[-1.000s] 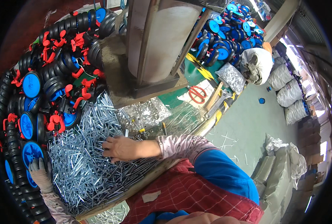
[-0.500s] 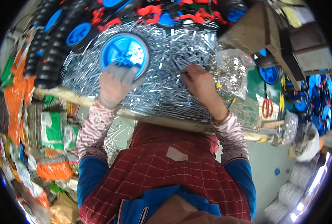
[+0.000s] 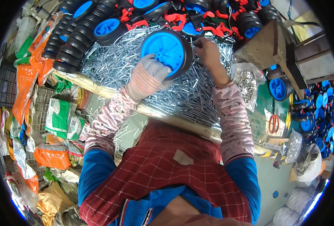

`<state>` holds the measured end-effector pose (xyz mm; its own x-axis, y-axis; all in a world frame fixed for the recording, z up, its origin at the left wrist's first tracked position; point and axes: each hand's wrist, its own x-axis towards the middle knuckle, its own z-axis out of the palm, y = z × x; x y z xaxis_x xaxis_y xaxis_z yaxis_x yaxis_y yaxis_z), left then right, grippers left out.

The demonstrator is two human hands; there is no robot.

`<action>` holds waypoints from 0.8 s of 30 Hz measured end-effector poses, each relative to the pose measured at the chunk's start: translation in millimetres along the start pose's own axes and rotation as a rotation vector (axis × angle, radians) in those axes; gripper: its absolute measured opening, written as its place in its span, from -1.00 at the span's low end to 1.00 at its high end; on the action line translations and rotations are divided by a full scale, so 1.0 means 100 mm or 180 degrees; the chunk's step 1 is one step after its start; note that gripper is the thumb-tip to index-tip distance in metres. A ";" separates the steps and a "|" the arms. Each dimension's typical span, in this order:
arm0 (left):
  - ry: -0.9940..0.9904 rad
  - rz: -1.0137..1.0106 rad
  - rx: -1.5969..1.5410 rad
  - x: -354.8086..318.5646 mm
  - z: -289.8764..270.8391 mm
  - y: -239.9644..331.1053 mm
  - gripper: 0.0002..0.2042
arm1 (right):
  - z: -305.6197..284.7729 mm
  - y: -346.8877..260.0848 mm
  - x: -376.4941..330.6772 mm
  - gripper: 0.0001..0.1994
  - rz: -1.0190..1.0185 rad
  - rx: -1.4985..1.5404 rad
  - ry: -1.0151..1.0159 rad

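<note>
My left hand (image 3: 147, 78), in a pale knitted glove, grips the lower edge of a wheel (image 3: 166, 44) with a blue hub and black tyre. The wheel is tilted, its hub face towards me. Just right of the tyre is my bare right hand (image 3: 209, 54), fingers bent and pinched together. What those fingers hold, if anything, cannot be made out. Beneath both hands spreads a large heap of thin silvery metal pins (image 3: 191, 100) on the wood-edged bench (image 3: 167, 115).
More black-and-blue wheels (image 3: 107, 27) and red-and-black brackets (image 3: 176, 20) line the far side. A clear bag of small metal parts (image 3: 246, 81), red-handled scissors (image 3: 274, 124) and a brown metal stand (image 3: 264, 43) are to the right. Bags and crates fill the left.
The wheel in my left hand has moved right and tipped, showing more of its tyre. My right hand has risen from the pins to beside the wheel. The whole view has shifted somewhat.
</note>
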<state>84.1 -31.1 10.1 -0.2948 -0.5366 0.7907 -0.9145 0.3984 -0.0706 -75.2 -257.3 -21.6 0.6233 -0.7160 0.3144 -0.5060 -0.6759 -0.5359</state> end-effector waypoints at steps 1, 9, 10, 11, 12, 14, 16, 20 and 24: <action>-0.0120 -0.0173 -0.0055 -0.01 0.04 0.03 -0.47 | -0.04 0.04 -0.02 -0.78 0.0151 -0.0482 -0.0101; -0.0340 -0.0653 -0.0208 0.20 0.21 0.18 -0.62 | 0.13 0.14 0.17 -0.58 0.0577 -0.0239 -0.0454; -0.0403 -0.0636 -0.0209 0.21 0.20 0.18 -0.63 | 0.15 0.14 0.21 -0.57 0.0659 -0.0167 -0.0449; -0.0274 -0.0582 -0.0256 0.21 0.20 0.20 -0.63 | 0.17 0.12 0.23 -0.56 0.0739 -0.0101 -0.0466; -0.0263 -0.0591 -0.0216 0.21 0.18 0.21 -0.63 | 0.18 0.10 0.26 -0.55 0.0819 -0.0035 -0.0483; -0.0225 -0.0605 -0.0140 0.23 0.15 0.22 -0.64 | 0.17 0.18 0.24 -0.61 0.0526 0.0524 -0.0115; 0.0090 -0.0864 -0.0452 0.30 0.11 0.20 -0.69 | 0.16 0.47 0.18 -0.71 0.0133 0.1430 0.0462; 0.1064 -0.3384 -0.2716 0.32 -0.04 0.36 -0.56 | -0.68 -0.40 -0.32 -0.86 0.0201 0.1835 0.0873; 0.1573 -0.3417 -0.3971 0.62 -0.10 0.41 -0.40 | -1.00 -0.83 -0.56 -0.81 -0.1227 0.1028 0.0709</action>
<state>31.2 -40.6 61.8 0.5839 -0.7625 0.2789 0.1923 0.4636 0.8649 -127.9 -178.7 83.8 0.5683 -0.4706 0.6750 -0.0355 -0.8336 -0.5513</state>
